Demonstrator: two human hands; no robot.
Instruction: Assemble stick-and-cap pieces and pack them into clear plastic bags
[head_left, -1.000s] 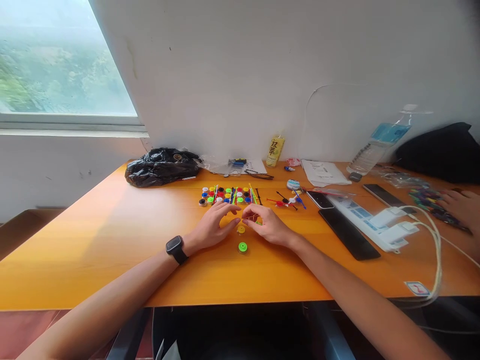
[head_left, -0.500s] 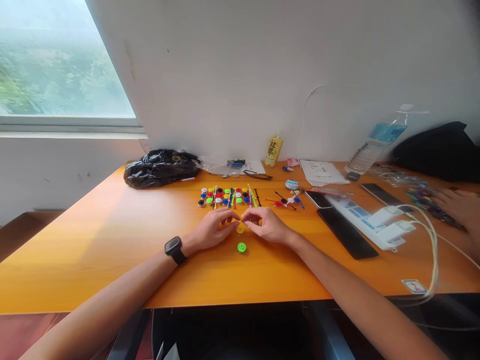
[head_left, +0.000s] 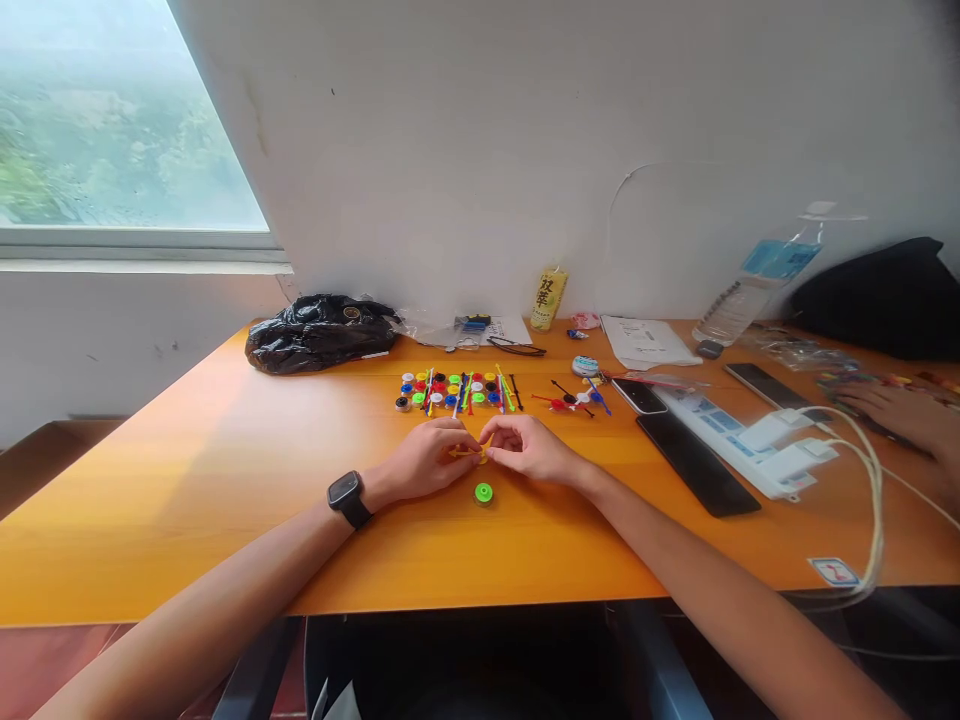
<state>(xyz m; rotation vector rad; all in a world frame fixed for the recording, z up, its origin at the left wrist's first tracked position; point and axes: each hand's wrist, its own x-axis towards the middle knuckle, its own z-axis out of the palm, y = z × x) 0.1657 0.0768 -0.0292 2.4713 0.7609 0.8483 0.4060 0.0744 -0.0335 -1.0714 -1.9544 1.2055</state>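
Both hands meet over the middle of the table. My left hand, with a black watch on its wrist, is closed in a pinch on a thin yellow plastic arrow. My right hand pinches at the arrow's other end, fingertips almost touching the left ones. A yellow round piece shows partly between the fingertips, mostly hidden. Nearer to me, a green round piece on a clear base sits on the table. Beyond the hands lie rows of coloured round pieces with coloured arrows among them.
To the right lie loose arrows and discs, phones, a black slab and a power strip with cables. A black plastic bag, yellow drink carton and water bottle stand behind. Another person's hand is far right.
My fingertips have come down and closer to me, over the yellow round piece, which is now mostly covered. The yellow arrow shows between my hands. The other person's hand has shifted left.
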